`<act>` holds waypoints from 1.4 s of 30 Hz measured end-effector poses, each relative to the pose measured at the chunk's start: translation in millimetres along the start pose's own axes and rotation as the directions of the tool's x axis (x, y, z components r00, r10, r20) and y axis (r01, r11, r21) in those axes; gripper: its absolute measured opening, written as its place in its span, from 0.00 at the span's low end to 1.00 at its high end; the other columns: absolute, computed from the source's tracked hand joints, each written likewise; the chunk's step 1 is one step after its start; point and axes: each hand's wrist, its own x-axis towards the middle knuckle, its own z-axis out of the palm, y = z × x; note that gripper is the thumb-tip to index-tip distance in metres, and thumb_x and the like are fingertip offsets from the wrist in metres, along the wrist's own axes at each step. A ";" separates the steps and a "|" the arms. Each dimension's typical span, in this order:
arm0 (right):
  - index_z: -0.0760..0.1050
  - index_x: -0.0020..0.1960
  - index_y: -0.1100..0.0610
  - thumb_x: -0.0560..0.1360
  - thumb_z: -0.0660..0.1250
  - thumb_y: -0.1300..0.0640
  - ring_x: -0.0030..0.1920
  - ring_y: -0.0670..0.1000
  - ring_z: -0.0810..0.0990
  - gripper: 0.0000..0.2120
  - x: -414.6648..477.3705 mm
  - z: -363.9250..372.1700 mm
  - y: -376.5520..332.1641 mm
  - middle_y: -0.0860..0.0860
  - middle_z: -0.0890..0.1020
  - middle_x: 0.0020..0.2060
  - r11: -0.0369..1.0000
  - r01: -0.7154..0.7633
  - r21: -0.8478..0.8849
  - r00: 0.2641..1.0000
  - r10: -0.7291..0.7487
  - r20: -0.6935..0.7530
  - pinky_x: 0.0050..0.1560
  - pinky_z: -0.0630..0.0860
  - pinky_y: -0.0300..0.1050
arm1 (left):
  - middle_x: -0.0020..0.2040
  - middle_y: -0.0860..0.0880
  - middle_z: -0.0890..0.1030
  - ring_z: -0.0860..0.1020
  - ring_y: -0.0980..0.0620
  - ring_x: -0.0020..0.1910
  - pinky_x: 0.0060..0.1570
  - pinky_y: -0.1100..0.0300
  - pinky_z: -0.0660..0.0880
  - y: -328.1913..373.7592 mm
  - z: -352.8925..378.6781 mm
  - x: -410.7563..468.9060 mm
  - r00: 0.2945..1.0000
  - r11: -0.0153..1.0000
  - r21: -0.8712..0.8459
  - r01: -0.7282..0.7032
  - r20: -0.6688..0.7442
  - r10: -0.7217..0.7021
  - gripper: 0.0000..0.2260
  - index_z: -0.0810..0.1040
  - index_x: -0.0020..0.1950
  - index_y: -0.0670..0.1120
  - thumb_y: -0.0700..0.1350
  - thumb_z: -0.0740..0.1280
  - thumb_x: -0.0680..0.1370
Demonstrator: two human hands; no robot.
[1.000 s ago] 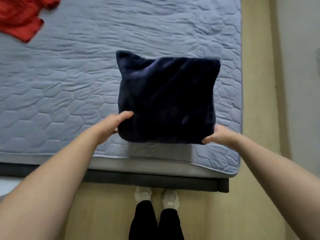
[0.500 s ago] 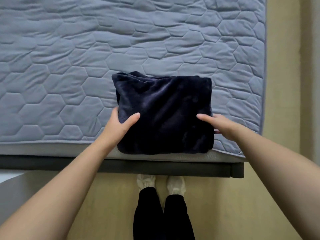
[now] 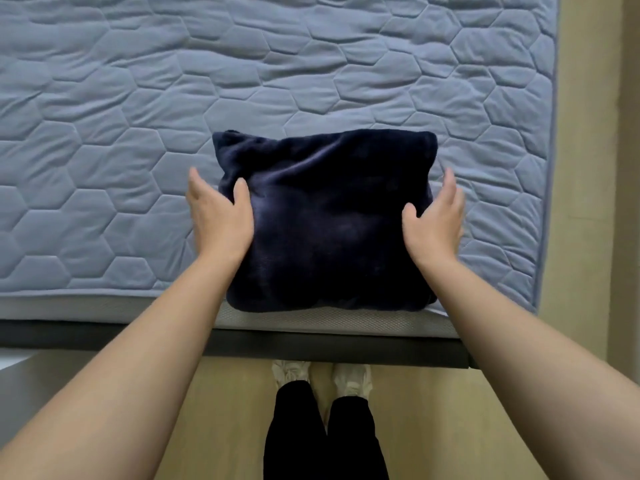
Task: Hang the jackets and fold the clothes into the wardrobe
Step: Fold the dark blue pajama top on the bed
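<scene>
- A folded dark navy fleece garment [image 3: 325,220] lies flat on the grey quilted mattress [image 3: 138,133] as a thick, roughly square bundle.
- It sits at the mattress's near edge, toward the near right corner. Its near side reaches just over the edge seam, above the pale mesh side panel.
- The left hand [image 3: 218,216] is at the bundle's left side. Its fingers are straight and point toward the far edge, running alongside the cloth, and the thumb rests on the top face. It clasps nothing; the grip is released.
- The right hand [image 3: 434,220] mirrors it at the bundle's right side, fingers straight along the cloth and thumb lying on the top face. It is likewise released, not clenched round the fabric.
- Whether the 2 palms press the bundle's sides or only touch them cannot be told.
- Both bare forearms reach in from the bottom corners of the view.
- A dark bed frame [image 3: 311,344] runs under the mattress along its near edge.
- On the pale wooden floor [image 3: 485,427] below stand 2 legs in black trousers [image 3: 322,438] and 2 white shoes [image 3: 291,372], their toes close to the frame.
</scene>
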 end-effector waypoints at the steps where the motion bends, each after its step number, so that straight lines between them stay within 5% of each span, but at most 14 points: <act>1: 0.51 0.77 0.52 0.75 0.63 0.56 0.75 0.55 0.56 0.35 -8.7 -3.8 -6.3 0.54 0.56 0.76 0.996 0.080 -0.046 0.995 -0.082 -0.051 0.72 0.55 0.56 | 0.75 0.40 0.59 0.59 0.44 0.74 0.71 0.51 0.56 3.9 -6.5 -10.0 0.984 0.982 0.090 -0.167 -0.052 0.172 0.30 0.52 0.76 0.41 0.52 0.59 0.79; 4: 0.53 0.77 0.50 0.73 0.60 0.55 0.77 0.55 0.50 0.34 -41.8 -8.1 -28.9 0.52 0.53 0.77 0.900 0.410 -0.145 0.911 -0.412 0.020 0.73 0.46 0.60 | 0.78 0.45 0.53 0.51 0.47 0.77 0.73 0.46 0.47 9.0 -19.3 -47.6 0.822 0.768 0.326 -0.551 0.054 0.567 0.29 0.52 0.77 0.44 0.50 0.55 0.78; 8: 0.54 0.77 0.47 0.76 0.58 0.51 0.77 0.57 0.50 0.31 -45.1 24.8 -49.5 0.50 0.54 0.77 0.650 0.694 -0.308 0.720 -0.629 0.293 0.71 0.50 0.68 | 0.78 0.45 0.52 0.50 0.45 0.77 0.72 0.37 0.48 4.4 2.8 -44.5 0.727 0.558 0.478 -0.678 0.323 0.606 0.28 0.55 0.77 0.48 0.47 0.56 0.77; 15: 0.49 0.76 0.41 0.74 0.51 0.38 0.77 0.59 0.46 0.31 16.2 100.1 -19.2 0.50 0.49 0.78 0.620 0.598 -0.509 0.792 -0.553 0.257 0.69 0.41 0.70 | 0.78 0.41 0.46 0.45 0.40 0.77 0.72 0.38 0.44 -31.6 77.4 31.4 0.768 0.519 0.578 -0.630 0.360 0.530 0.31 0.49 0.78 0.54 0.59 0.53 0.77; 22: 0.43 0.77 0.44 0.75 0.47 0.39 0.77 0.58 0.41 0.33 17.3 102.9 -2.6 0.53 0.43 0.78 0.789 0.369 -0.491 0.926 -0.358 0.120 0.70 0.40 0.69 | 0.76 0.34 0.47 0.54 0.35 0.74 0.71 0.43 0.55 -38.1 83.0 39.2 0.940 0.783 0.521 -0.339 0.157 0.302 0.34 0.46 0.78 0.48 0.62 0.51 0.77; 29: 0.35 0.77 0.47 0.79 0.47 0.39 0.77 0.59 0.45 0.33 15.8 84.4 18.9 0.55 0.41 0.77 0.829 0.169 -0.533 0.985 -0.131 0.109 0.69 0.51 0.68 | 0.72 0.36 0.61 0.64 0.37 0.67 0.63 0.43 0.65 -36.2 77.3 30.3 0.957 0.831 0.479 -0.283 0.089 0.275 0.34 0.47 0.78 0.43 0.60 0.54 0.79; 33: 0.35 0.77 0.51 0.79 0.46 0.39 0.77 0.56 0.49 0.34 20.1 68.6 29.9 0.54 0.43 0.78 0.831 0.087 -0.549 0.990 -0.009 0.143 0.66 0.61 0.69 | 0.66 0.39 0.69 0.70 0.37 0.62 0.56 0.44 0.69 -39.1 71.9 32.4 0.987 0.942 0.295 -0.162 0.044 0.156 0.34 0.56 0.75 0.42 0.61 0.58 0.77; 38: 0.40 0.78 0.54 0.80 0.50 0.41 0.76 0.57 0.48 0.34 26.9 49.3 13.7 0.54 0.45 0.78 0.818 0.077 -0.570 0.963 0.087 0.254 0.69 0.54 0.67 | 0.55 0.47 0.80 0.79 0.47 0.52 0.47 0.59 0.71 -49.9 44.5 46.6 0.931 0.966 -0.153 0.210 0.332 -0.150 0.28 0.73 0.58 0.45 0.64 0.69 0.69; 42: 0.44 0.78 0.57 0.80 0.57 0.46 0.76 0.56 0.48 0.35 20.9 24.1 -4.8 0.54 0.47 0.78 0.827 0.091 -0.555 0.952 0.091 0.291 0.71 0.56 0.62 | 0.49 0.50 0.82 0.80 0.51 0.47 0.48 0.58 0.76 -50.3 26.1 38.2 0.823 0.890 -0.245 0.385 0.527 -0.211 0.23 0.78 0.55 0.49 0.62 0.72 0.68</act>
